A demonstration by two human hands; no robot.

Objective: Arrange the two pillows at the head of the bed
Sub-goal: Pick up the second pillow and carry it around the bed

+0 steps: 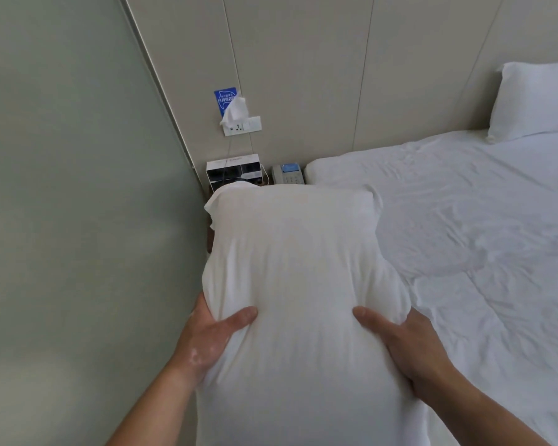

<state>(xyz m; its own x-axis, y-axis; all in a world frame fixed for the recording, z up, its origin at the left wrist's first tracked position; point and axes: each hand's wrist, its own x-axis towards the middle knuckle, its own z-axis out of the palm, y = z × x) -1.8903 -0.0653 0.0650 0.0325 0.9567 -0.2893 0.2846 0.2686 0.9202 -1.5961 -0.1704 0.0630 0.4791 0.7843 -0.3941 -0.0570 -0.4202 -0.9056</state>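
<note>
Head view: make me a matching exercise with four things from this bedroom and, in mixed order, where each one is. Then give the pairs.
Things
1. Held pillow
2. Second pillow
3. Phone
4. Socket

Places
A. On the wall panel, below a blue sticker
B. Leaning on the wall at the head of the bed
C. Between the left hand and right hand
D. On the bedside stand, beside the mattress corner

Pairs: 1-C, 2-B, 3-D, 4-A
</note>
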